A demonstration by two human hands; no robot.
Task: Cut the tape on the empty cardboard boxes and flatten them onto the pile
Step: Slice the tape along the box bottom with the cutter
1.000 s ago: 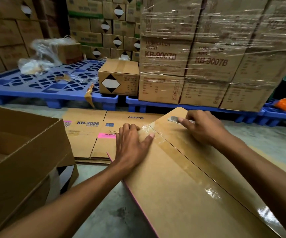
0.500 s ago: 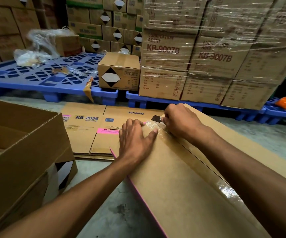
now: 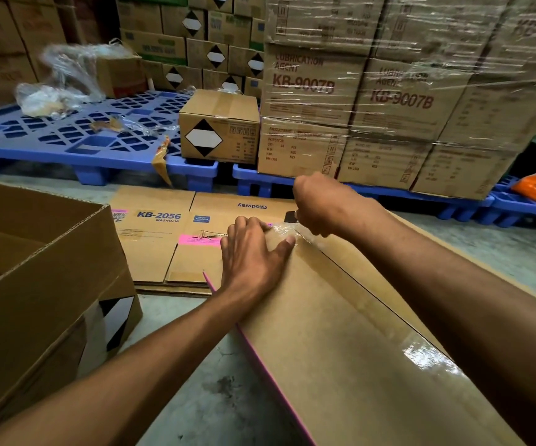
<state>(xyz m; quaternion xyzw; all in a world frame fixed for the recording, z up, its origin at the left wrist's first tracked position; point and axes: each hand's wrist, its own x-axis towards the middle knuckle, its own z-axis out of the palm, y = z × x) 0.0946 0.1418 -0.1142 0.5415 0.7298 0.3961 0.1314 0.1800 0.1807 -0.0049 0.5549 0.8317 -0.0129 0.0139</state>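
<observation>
A large cardboard box (image 3: 340, 349) lies in front of me, its flap seam sealed with clear tape (image 3: 321, 262). My left hand (image 3: 253, 252) presses flat on the box's far left corner, fingers spread over the edge. My right hand (image 3: 321, 204) is curled round a small cutter (image 3: 290, 217) whose dark tip pokes out at the tape's far end. Beyond the box, the pile of flattened boxes (image 3: 163, 239) lies on the floor, printed KB-2056.
An open cardboard box (image 3: 35, 284) stands at my left. Blue plastic pallets (image 3: 76, 140) run behind the pile, carrying a small sealed box (image 3: 220, 127) and loose plastic wrap. A shrink-wrapped stack of KB-9007B boxes (image 3: 388, 101) fills the right. Grey floor (image 3: 221, 381) shows between the boxes.
My right hand has moved left along the far edge with the cutter, from the right flap to the tape's far end at the seam. My left hand has stayed pressed on the box.
</observation>
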